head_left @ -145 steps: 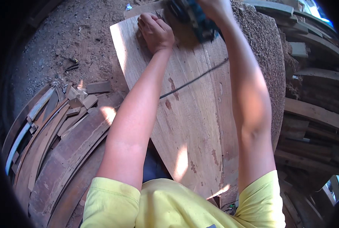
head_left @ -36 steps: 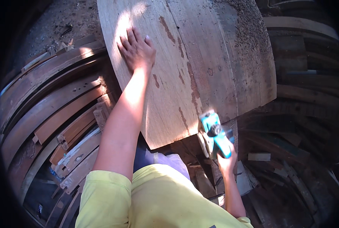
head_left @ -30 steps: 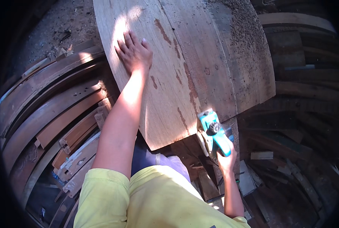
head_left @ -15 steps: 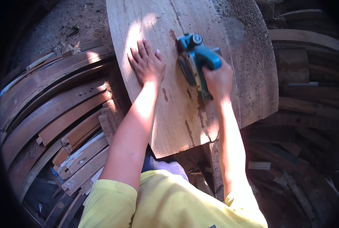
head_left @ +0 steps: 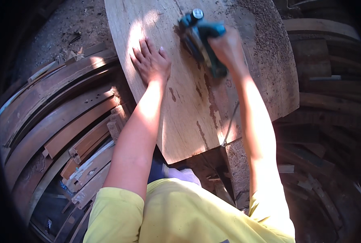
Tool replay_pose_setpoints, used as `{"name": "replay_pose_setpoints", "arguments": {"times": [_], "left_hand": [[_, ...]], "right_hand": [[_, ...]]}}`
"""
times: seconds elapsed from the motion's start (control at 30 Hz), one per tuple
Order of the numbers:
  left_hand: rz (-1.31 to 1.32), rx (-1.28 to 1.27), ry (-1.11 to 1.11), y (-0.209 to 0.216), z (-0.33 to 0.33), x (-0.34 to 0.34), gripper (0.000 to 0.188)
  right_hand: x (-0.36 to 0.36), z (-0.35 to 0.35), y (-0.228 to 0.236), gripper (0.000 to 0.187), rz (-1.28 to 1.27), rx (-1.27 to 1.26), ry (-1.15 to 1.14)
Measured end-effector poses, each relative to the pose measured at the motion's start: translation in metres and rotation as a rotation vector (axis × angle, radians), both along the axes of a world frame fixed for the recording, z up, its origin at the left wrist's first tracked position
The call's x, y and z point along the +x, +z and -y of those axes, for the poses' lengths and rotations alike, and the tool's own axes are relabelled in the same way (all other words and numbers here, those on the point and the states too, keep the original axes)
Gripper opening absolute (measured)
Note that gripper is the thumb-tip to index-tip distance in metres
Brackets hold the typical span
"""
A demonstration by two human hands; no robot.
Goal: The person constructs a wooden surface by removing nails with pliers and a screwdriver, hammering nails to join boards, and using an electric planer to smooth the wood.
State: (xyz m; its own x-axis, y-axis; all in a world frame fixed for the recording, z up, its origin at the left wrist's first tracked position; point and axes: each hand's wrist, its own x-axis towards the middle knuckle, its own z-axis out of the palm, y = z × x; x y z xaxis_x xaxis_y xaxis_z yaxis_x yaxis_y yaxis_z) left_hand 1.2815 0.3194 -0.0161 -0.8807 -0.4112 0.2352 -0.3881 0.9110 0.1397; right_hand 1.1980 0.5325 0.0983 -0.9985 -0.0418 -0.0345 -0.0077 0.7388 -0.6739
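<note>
A wide wooden panel lies in front of me, with dark stains along its middle and shavings toward its right side. On its left part my left hand rests flat, fingers stretched out over the wood. My right hand is wrapped round the rear handle of a teal electric planer, which sits on the panel's surface and is somewhat blurred. The planer has a round knob at its front end. Its grey cord runs from near my right forearm over the panel's near edge.
Several stacked boards and beams fill the left side. More curved-looking planks lie at the right. Wood shavings cover the panel's far right part. A rough wooden post stands below its near edge.
My right hand has pushed the planer away from me and slightly left along the panel. More of the cord and the stained wood now shows. My left hand stays flat.
</note>
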Motion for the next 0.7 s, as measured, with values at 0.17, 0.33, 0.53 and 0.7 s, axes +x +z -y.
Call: {"name": "replay_pose_setpoints", "arguments": {"times": [0.17, 0.33, 0.53, 0.7], "left_hand": [[0.007, -0.024, 0.038, -0.010, 0.004, 0.003, 0.070], [-0.015, -0.047, -0.170, 0.003, -0.005, 0.010, 0.057], [0.086, 0.052, -0.916, 0.017, -0.062, 0.080, 0.061], [0.179, -0.108, -0.742, 0.033, -0.084, 0.107, 0.065]], "right_hand": [[0.215, -0.091, 0.024, 0.061, 0.151, -0.092, -0.041], [0.414, -0.167, 0.045, 0.061, 0.303, -0.141, -0.322], [0.517, -0.162, 0.082, 0.065, 0.369, -0.143, -0.599], [0.561, -0.160, 0.086, 0.060, 0.335, -0.162, -0.635]]}}
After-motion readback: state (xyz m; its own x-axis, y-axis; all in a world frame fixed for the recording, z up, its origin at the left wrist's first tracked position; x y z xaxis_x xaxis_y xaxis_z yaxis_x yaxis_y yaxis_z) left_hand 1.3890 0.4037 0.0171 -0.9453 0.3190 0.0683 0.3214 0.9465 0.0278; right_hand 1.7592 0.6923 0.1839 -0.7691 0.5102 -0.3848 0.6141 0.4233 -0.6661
